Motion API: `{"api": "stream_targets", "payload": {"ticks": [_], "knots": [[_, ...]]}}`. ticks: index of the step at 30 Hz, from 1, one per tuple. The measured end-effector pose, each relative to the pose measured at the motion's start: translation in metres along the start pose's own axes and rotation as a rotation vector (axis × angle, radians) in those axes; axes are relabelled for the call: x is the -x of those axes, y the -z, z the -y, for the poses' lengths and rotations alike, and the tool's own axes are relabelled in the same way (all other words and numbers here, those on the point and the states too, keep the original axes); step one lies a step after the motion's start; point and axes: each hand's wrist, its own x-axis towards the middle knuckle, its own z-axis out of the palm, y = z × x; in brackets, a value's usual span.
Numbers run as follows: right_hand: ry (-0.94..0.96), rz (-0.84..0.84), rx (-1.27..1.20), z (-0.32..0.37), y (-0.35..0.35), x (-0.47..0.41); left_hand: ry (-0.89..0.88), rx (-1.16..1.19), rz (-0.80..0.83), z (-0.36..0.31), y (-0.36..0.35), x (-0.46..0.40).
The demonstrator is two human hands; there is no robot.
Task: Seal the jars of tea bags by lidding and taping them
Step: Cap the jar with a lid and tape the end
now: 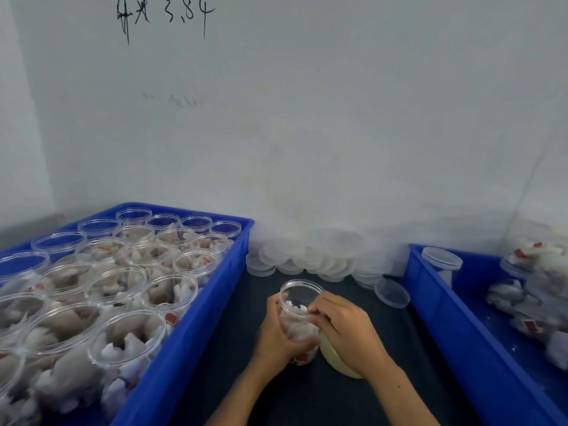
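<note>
An open clear jar (300, 293) of white tea bags stands without a lid on the dark table between two crates. My left hand (275, 332) grips its left side, fingers wrapped round the body. My right hand (349, 330) is on the right side, its fingertips curled over the jar's rim by the tea bags. A yellowish roll of tape (339, 362) lies right of the jar, partly hidden under my right hand. A heap of translucent lids (307, 259) lies against the wall behind, with one loose lid (392, 293) nearer.
The blue crate (196, 318) on the left is packed with several open jars of tea bags. Another blue crate (436, 305) on the right holds lidded jars lying on their sides and one upright. A white wall closes the back.
</note>
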Motion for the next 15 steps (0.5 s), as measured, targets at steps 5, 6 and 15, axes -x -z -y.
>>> {"api": "stream_targets", "payload": {"ticks": [5, 6, 15], "knots": [[-0.214, -0.245, -0.38, -0.027, -0.009, -0.043, -0.014, 0.131, -0.102, 0.008, 0.002, -0.007], [-0.253, -0.261, -0.343, -0.036, -0.016, -0.055, -0.008, 0.164, -0.133, 0.01, 0.003, -0.009], [-0.317, 0.287, 0.207, -0.093, -0.097, -0.135, 0.053, 0.394, -0.273, 0.023, 0.01, -0.017]]}}
